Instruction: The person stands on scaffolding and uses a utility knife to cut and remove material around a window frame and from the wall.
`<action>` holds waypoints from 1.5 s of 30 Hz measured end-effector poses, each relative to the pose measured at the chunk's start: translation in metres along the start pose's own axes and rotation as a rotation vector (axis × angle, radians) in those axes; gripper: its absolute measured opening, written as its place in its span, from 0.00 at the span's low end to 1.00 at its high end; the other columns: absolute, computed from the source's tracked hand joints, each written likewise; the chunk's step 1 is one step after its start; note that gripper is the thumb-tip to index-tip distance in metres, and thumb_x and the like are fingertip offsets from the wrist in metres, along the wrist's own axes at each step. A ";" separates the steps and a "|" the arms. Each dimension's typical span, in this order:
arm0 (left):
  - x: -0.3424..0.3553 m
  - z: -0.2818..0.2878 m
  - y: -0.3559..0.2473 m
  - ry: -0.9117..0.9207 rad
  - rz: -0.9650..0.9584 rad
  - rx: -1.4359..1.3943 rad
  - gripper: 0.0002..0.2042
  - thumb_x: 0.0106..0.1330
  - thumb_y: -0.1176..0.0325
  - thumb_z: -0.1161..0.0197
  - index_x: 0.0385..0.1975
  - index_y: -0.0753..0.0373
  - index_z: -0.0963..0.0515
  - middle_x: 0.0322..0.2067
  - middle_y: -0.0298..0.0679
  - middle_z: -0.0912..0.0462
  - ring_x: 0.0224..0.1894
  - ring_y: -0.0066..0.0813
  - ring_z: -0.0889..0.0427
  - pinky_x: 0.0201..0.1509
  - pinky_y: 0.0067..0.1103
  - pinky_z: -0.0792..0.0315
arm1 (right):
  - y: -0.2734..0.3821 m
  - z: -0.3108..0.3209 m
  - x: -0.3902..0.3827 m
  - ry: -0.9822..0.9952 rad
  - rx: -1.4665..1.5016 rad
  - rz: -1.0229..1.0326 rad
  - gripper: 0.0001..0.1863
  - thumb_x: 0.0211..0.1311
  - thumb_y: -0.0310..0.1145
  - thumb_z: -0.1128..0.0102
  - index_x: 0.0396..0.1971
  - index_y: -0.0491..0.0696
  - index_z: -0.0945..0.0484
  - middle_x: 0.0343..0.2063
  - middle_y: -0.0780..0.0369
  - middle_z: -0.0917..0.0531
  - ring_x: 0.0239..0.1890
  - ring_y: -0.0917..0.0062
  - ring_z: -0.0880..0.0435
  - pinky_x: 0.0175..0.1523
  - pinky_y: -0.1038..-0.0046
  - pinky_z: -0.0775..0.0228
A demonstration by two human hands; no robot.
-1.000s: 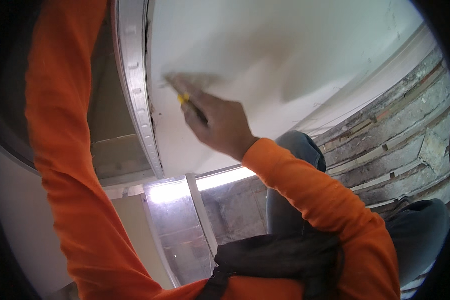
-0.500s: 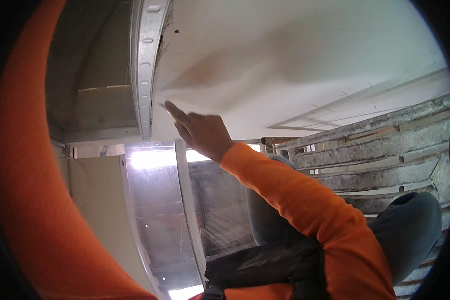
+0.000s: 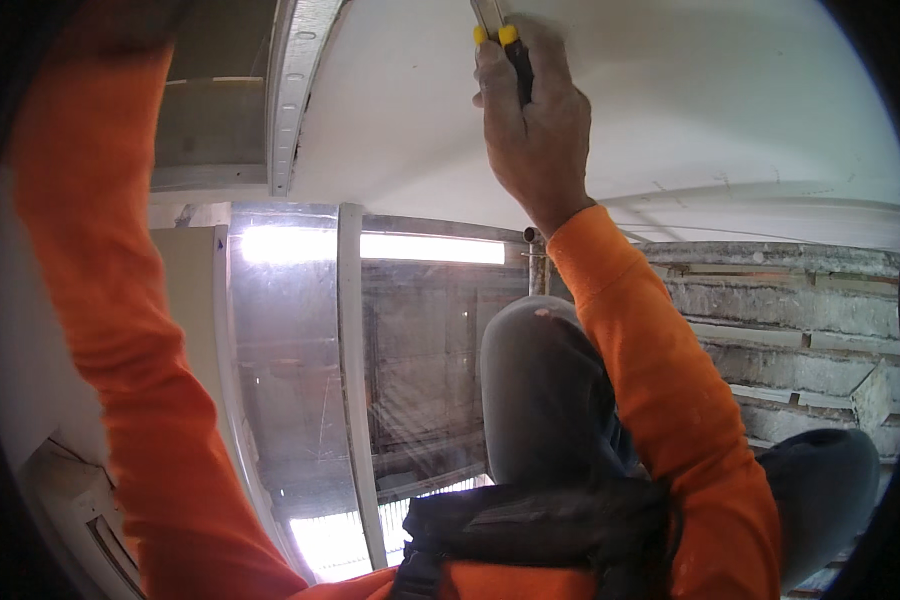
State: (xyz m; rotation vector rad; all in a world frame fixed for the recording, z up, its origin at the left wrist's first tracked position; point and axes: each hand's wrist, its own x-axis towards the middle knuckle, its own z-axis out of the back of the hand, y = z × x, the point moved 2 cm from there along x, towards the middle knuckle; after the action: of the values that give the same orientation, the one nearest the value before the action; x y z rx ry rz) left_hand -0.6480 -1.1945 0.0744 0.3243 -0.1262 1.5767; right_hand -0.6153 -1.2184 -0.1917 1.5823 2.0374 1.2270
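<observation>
My right hand point(image 3: 532, 140), at upper centre, grips a yellow and black utility knife point(image 3: 516, 62) with its blade toward the top edge, against or just before the white board point(image 3: 730, 90); contact is unclear. Left of the board runs a pale metal channel point(image 3: 290, 100) with slotted marks. My left arm in an orange sleeve rises up the left side; my left hand point(image 3: 110, 25) is dim at the top corner, its fingers hidden.
Grimy planks point(image 3: 790, 310) lie on the right with a metal pipe point(image 3: 532, 250) near their end. My bent grey-trousered legs point(image 3: 530, 390) are below the board. Sheeting point(image 3: 285, 340) with bright gaps, a pale post point(image 3: 350, 380) and a cream panel point(image 3: 185, 300) fill the lower left.
My right hand with the knife has moved up and right, away from the channel's lower part. My left arm has shifted, and the view has turned, showing more of my knee.
</observation>
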 end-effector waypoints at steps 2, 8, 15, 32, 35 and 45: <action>-0.060 0.008 0.008 -0.115 0.157 -0.039 0.24 0.76 0.55 0.50 0.61 0.69 0.32 0.58 0.46 0.26 0.57 0.36 0.23 0.60 0.31 0.28 | 0.003 0.000 0.004 -0.006 0.057 0.014 0.16 0.69 0.42 0.46 0.51 0.49 0.25 0.31 0.56 0.15 0.33 0.61 0.15 0.37 0.61 0.25; -0.220 -0.123 -0.027 -0.257 0.819 -0.552 0.23 0.76 0.55 0.52 0.61 0.68 0.31 0.58 0.45 0.26 0.56 0.35 0.22 0.59 0.31 0.27 | -0.015 0.008 0.000 0.246 -0.237 0.322 0.21 0.67 0.41 0.46 0.56 0.49 0.24 0.35 0.54 0.17 0.38 0.61 0.17 0.43 0.62 0.25; -0.253 -0.232 -0.059 -0.582 1.076 -1.155 0.22 0.80 0.55 0.62 0.62 0.65 0.34 0.55 0.42 0.26 0.59 0.32 0.26 0.62 0.29 0.29 | -0.047 0.011 -0.052 0.670 -0.475 0.087 0.24 0.60 0.33 0.38 0.59 0.51 0.22 0.36 0.60 0.24 0.40 0.66 0.23 0.48 0.66 0.28; -0.474 -0.153 0.223 -1.138 1.483 -0.571 0.13 0.69 0.52 0.51 0.32 0.55 0.30 0.29 0.35 0.29 0.25 0.28 0.31 0.29 0.31 0.30 | -0.096 0.052 -0.065 0.717 -0.673 -0.117 0.18 0.64 0.36 0.43 0.50 0.41 0.21 0.48 0.53 0.20 0.53 0.61 0.21 0.60 0.60 0.29; -0.479 -0.121 0.288 -1.118 1.450 -0.517 0.12 0.69 0.54 0.51 0.33 0.56 0.29 0.29 0.35 0.29 0.25 0.28 0.30 0.29 0.31 0.30 | -0.096 0.057 -0.070 0.716 -0.634 -0.259 0.17 0.65 0.37 0.43 0.48 0.42 0.20 0.46 0.54 0.20 0.50 0.60 0.20 0.59 0.61 0.29; -0.483 -0.116 0.311 -1.074 1.453 -0.473 0.10 0.67 0.62 0.53 0.36 0.61 0.28 0.28 0.38 0.27 0.24 0.31 0.29 0.27 0.31 0.29 | -0.108 0.070 -0.060 0.723 -0.613 -0.235 0.17 0.67 0.37 0.46 0.48 0.41 0.20 0.45 0.52 0.17 0.45 0.60 0.16 0.53 0.63 0.25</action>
State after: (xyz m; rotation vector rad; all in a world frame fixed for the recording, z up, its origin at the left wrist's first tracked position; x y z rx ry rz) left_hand -0.9705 -1.6363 -0.1351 0.7552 -1.8774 2.4715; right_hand -0.6178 -1.2449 -0.3313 0.6401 1.8130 2.2534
